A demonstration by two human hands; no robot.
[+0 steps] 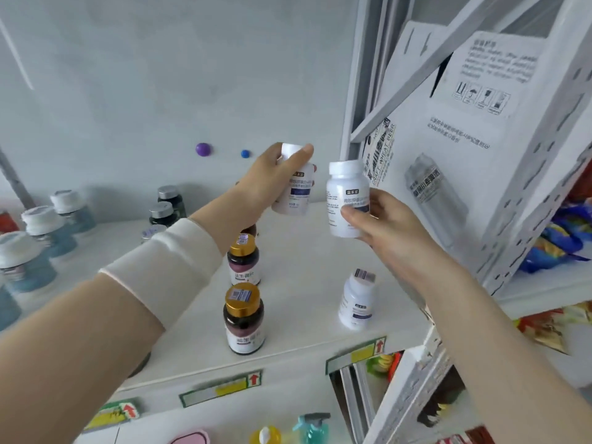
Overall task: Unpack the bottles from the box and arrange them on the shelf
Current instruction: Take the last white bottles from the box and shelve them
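Observation:
My left hand grips a white pill bottle from above and holds it in the air over the white shelf. Beside it, my right hand holds a second white bottle upright by its lower body. A third white bottle stands on the shelf at the right. In the shelf's middle stands a row of gold-capped brown bottles, running front to back. No box of bottles is in view.
Blue bottles with white caps line the shelf's left side, and dark bottles with grey caps stand at the back. A white cardboard panel and the rack's upright close the right side. Spray bottles sit on the level below.

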